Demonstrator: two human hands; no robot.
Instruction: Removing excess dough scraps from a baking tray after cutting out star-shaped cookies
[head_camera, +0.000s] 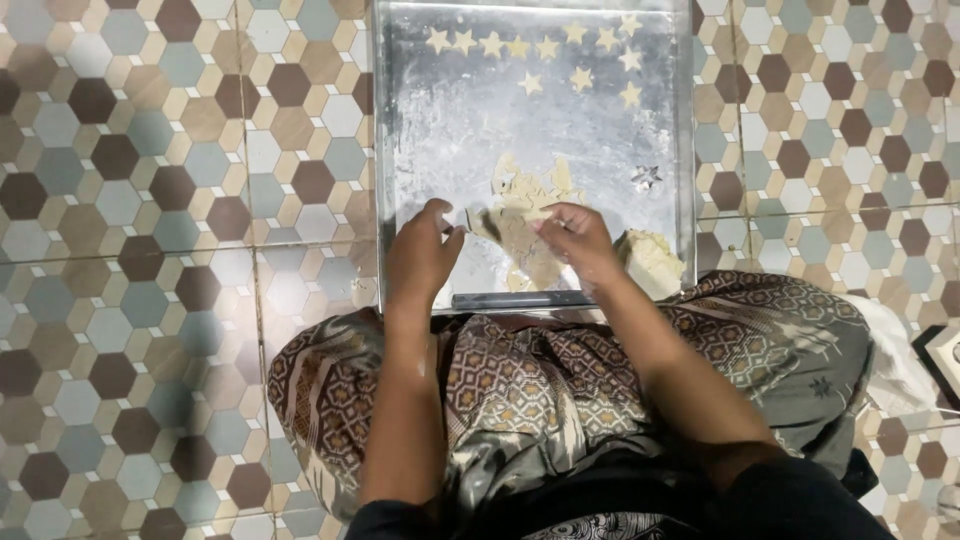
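A floured metal tray lies on the tiled floor in front of my knees. On its near part is a flat sheet of pale dough with ragged cut-out edges. My left hand pinches something small and pale at the sheet's left edge. At the sheet's right side, my right hand presses on the dough with curled fingers. Several star-shaped dough pieces are lined up at the tray's far end. A small metal star cutter rests on the tray to the right.
A lump of spare dough sits at the tray's near right corner. My lap is covered by a patterned brown cloth. The floor has hexagonal tiles in brown, beige and grey.
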